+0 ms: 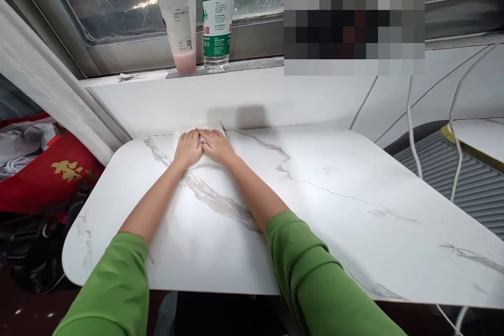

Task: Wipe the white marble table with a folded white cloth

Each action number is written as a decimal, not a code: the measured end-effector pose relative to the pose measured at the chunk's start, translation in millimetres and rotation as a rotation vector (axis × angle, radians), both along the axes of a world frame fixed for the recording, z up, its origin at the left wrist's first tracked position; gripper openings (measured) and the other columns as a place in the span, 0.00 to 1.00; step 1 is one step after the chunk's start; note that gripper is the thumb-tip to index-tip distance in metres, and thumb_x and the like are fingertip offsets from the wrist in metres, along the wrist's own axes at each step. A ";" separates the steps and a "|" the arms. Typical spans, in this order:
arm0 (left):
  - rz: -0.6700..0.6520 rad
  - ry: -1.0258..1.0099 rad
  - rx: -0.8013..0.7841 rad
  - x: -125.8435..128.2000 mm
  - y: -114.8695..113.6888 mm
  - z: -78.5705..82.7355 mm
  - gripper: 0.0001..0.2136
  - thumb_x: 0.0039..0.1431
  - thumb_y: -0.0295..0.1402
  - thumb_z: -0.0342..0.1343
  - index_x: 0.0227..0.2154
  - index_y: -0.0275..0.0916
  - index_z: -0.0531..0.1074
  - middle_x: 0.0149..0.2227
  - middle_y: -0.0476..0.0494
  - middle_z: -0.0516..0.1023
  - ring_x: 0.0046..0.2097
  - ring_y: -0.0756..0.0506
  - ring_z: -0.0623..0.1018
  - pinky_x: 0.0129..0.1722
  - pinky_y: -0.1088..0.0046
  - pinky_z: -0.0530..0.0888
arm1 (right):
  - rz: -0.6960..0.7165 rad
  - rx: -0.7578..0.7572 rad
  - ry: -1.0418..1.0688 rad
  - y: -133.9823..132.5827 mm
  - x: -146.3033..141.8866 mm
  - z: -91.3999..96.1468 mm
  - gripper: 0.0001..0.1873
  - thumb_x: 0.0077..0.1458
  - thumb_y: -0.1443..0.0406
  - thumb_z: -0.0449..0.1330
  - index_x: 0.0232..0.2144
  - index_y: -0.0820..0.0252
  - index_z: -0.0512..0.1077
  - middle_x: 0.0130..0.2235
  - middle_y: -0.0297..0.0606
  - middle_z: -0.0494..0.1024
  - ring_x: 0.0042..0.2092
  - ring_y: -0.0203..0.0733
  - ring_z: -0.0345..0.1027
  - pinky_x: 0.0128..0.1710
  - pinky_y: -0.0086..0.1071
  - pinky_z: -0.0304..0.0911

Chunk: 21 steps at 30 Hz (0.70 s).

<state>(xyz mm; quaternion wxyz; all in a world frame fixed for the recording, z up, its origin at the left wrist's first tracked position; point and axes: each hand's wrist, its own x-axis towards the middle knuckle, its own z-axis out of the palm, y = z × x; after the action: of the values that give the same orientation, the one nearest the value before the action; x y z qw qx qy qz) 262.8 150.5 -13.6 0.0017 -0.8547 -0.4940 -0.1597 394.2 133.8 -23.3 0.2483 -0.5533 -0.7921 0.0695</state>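
My left hand (189,148) and my right hand (217,146) lie flat side by side at the far edge of the white marble-patterned table (323,210). Their fingers are stretched out and touch or nearly touch at the thumbs and fingertips. Under both palms is a thin white sheet, like a tissue or cloth (214,126), pressed against the tabletop. Most of it is hidden by the hands, so its exact kind cannot be made out. Neither hand has its fingers wrapped round anything.
On the window ledge above stand a plastic drink cup (181,37) with pink liquid and a water bottle (218,26) with a green-white label. A red bag (51,168) is at the left. White cables (457,115) hang at the right, above a grey ribbed surface (437,157).
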 end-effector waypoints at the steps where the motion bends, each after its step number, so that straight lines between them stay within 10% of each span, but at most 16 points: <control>1: -0.003 -0.004 -0.005 1.4 3.3 0.7 0.19 0.62 0.29 0.41 0.55 0.30 0.63 0.60 0.32 0.67 0.63 0.40 0.64 0.64 0.60 0.55 | -0.010 0.001 0.006 3.0 1.1 -0.1 0.31 0.57 0.70 0.44 0.63 0.71 0.57 0.64 0.44 0.61 0.65 0.42 0.52 0.66 0.40 0.41; 12: 0.020 -0.025 -0.051 3.5 -10.8 0.6 0.21 0.64 0.31 0.40 0.58 0.34 0.61 0.64 0.35 0.62 0.66 0.41 0.59 0.65 0.57 0.53 | 0.009 0.003 -0.072 -10.5 5.5 -1.0 0.31 0.59 0.69 0.43 0.64 0.71 0.55 0.65 0.44 0.59 0.67 0.42 0.49 0.66 0.41 0.41; 21: 0.027 -0.019 -0.025 31.6 -109.1 -8.6 0.23 0.65 0.31 0.37 0.60 0.25 0.60 0.65 0.30 0.58 0.67 0.38 0.57 0.67 0.55 0.49 | 0.096 -0.029 -0.161 -103.7 38.4 -2.4 0.32 0.59 0.67 0.41 0.65 0.74 0.53 0.67 0.46 0.55 0.68 0.43 0.45 0.67 0.42 0.39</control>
<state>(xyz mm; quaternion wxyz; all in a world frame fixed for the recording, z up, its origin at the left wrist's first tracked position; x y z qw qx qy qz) 294.4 41.4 -22.2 -0.0114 -0.8463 -0.5074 -0.1617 432.6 30.0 -25.7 0.1723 -0.5219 -0.8341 0.0479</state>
